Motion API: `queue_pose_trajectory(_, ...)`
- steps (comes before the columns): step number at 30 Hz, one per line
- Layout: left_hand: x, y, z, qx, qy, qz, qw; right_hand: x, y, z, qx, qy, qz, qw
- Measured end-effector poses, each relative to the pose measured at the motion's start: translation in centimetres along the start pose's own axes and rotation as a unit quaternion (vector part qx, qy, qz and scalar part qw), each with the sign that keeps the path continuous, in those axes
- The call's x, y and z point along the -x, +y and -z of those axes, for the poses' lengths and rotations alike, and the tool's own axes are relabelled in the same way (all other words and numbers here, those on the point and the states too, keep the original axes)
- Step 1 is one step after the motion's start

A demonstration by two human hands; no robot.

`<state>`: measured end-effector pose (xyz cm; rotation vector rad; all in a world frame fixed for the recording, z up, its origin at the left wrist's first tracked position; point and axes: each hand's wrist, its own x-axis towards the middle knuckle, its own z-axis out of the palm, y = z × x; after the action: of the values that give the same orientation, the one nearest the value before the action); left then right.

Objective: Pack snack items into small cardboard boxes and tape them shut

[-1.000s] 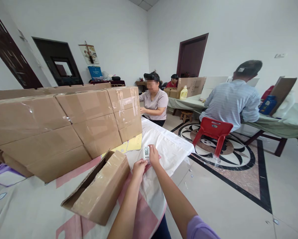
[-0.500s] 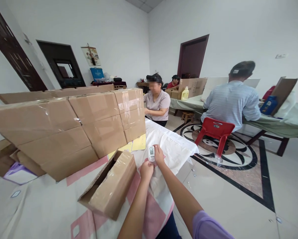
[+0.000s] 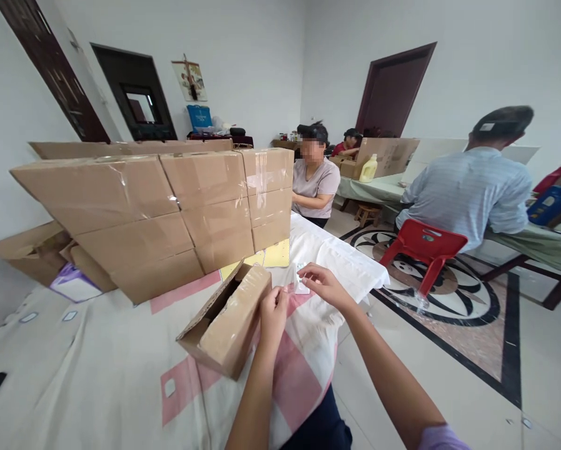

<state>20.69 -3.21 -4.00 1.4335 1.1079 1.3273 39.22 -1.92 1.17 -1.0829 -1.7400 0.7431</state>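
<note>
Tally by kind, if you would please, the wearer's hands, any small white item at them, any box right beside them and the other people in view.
Left hand and right hand: 2
Small white item: 1
Open cardboard box: 1
Person in mauve, person in red, person in pale blue: 3
Total: 7

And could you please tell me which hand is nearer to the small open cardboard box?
The left. The left hand is close beside the small open cardboard box; the right hand is farther from it, at the small white device.
</note>
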Motion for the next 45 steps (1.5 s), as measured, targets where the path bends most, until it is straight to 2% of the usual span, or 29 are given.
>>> queue_pose_trajectory(2,0.4,1.1,0.7,-0.017,-0.001,-0.020,1.000,-0.1,-2.1,-0.1,0.058,-0.058,0.051,0.995)
queue_pose_trajectory(4,0.8,1.8,1.3,-0.043,-0.002,-0.047,0.998,-0.3,-3.5,-0.6,0.102,-0.079,0.083,0.988)
queue_pose_trajectory(7,1.2,2.3,1.6,-0.096,-0.003,-0.073,0.993,-0.5,-4.5,-1.7,0.152,-0.095,0.092,0.979)
queue_pose_trajectory(10,1.7,2.5,1.6,-0.131,0.017,-0.033,0.991,-0.5,-5.6,-1.9,0.172,-0.086,0.108,0.975)
queue_pose_trajectory(13,2.5,2.8,1.6,-0.169,0.064,0.020,0.983,-0.6,-7.4,-0.9,0.161,-0.043,0.140,0.976)
queue_pose_trajectory(15,3.3,3.4,1.9,-0.219,0.090,-0.010,0.972,-0.9,-8.9,0.1,0.157,-0.027,0.156,0.975)
queue_pose_trajectory(17,4.2,4.2,2.4,-0.284,0.119,-0.083,0.948,-1.2,-10.4,0.9,0.159,-0.040,0.172,0.971)
queue_pose_trajectory(19,4.9,5.2,3.1,-0.370,0.156,-0.141,0.905,-1.6,-11.7,1.1,0.165,-0.076,0.189,0.965)
queue_pose_trajectory(22,5.4,6.2,4.2,-0.506,0.187,-0.148,0.829,-2.1,-12.7,0.5,0.174,-0.143,0.200,0.954)
queue_pose_trajectory(24,5.5,6.4,5.0,-0.568,0.176,-0.130,0.793,-2.6,-12.9,-0.3,0.176,-0.177,0.196,0.948)
queue_pose_trajectory(26,5.4,6.3,5.9,-0.600,0.146,-0.121,0.777,-3.3,-12.7,-1.3,0.174,-0.201,0.194,0.944)
queue_pose_trajectory(34,4.7,6.3,9.4,-0.608,0.080,-0.152,0.775,-6.7,-11.0,-4.9,0.151,-0.268,0.185,0.933)
queue_pose_trajectory(42,4.0,7.6,10.7,-0.636,-0.021,-0.105,0.764,-9.0,-9.3,-7.5,0.150,-0.316,0.183,0.919)
queue_pose_trajectory(45,4.2,7.4,11.2,-0.631,-0.031,-0.094,0.769,-9.9,-8.5,-8.3,0.148,-0.343,0.164,0.913)
